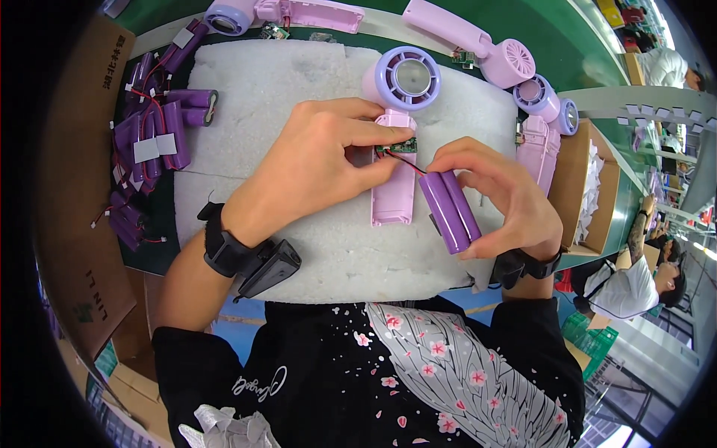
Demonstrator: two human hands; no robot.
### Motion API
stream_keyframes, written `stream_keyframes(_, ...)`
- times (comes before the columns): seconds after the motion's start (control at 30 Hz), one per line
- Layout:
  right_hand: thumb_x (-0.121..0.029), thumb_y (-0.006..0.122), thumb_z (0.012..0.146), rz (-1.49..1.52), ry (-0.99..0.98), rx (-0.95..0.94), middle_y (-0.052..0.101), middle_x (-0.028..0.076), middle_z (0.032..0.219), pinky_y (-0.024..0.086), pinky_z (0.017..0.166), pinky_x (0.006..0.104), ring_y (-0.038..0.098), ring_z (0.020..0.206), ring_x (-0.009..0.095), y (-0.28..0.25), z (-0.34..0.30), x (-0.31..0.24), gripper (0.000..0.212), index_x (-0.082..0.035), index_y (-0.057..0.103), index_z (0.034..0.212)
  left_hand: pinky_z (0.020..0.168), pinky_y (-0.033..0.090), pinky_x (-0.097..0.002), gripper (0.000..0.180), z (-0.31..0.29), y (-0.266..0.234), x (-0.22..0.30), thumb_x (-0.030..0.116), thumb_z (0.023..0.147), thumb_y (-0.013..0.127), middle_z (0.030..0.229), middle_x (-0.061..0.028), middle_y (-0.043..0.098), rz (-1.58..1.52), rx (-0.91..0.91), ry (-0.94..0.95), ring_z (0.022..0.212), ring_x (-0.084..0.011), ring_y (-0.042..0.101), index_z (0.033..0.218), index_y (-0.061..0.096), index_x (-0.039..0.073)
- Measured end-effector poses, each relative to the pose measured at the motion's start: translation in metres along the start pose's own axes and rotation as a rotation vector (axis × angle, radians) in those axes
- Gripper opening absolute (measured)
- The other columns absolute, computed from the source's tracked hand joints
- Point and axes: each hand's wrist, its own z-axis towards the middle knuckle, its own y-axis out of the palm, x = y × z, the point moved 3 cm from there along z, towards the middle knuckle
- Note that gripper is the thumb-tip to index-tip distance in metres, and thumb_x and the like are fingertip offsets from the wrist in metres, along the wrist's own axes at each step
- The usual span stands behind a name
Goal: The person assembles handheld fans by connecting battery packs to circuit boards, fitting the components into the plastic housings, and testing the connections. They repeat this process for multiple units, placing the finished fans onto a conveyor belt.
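Green work table (564,45) underlies everything. A tall brown cardboard box (82,164) stands along its left edge. Over the middle of the table lies a thick, rough-surfaced white foam pad (254,82). Right side: a smaller open brown carton (575,179), crumpled white paper (590,196) inside.

Left of the pad, a loose heap of purple shrink-wrapped battery packs (142,142) with red leads. Beyond its far edge, pink plastic fan shells (448,26), some joined to round heads.

On the pad, a pink plastic handheld-fan body (392,205) lies open side up, its round lavender fan head (371,84) pointing away from the wearer.

Left hand (287,168) reaches across from the left, index fingertip touching the small green circuit board (408,145) at the upper handle, thumb just below; cannot tell whether the two pinch it firmly.

Right hand (519,198) grasps a purple two-cell battery pack (448,213) between thumb at the near end and fingers at the far end. Pack sits tilted, just right of the handle.

Thin red and black wires (408,163) run between board and pack.
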Motion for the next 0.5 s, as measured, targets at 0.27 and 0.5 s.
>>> stream_keyframes(0.27, -0.012, 0.085, 0.053, -0.326, -0.033, 0.081, 0.056, 0.009, 0.118, 0.043, 0.094, 0.0337, 0.054, 0.11, 0.024, 0.023, 0.008, 0.0, 0.074, -0.001, 0.055, 0.12, 0.065, 0.055, -0.0315, 0.026, 0.002, 0.0, 0.001, 0.009, 0.073, 0.069, 0.095, -0.0177, 0.07, 0.006, 0.057, 0.079, 0.072, -0.029, 0.068, 0.099, 0.074, 0.004)
stream_keyframes(0.5, -0.008, 0.085, 0.055, -0.568, -0.235, 0.234, 0.059, 0.012, 0.119, 0.046, 0.092, 0.0391, 0.055, 0.108, 0.03, 0.035, 0.008, -0.001, 0.068, -0.004, 0.055, 0.116, 0.069, 0.056, -0.0323, 0.025, 0.003, -0.001, 0.003, 0.008, 0.076, 0.071, 0.099, -0.0179, 0.07, -0.022, 0.02, 0.088, 0.075, -0.0312, 0.069, 0.101, 0.073, 0.004)
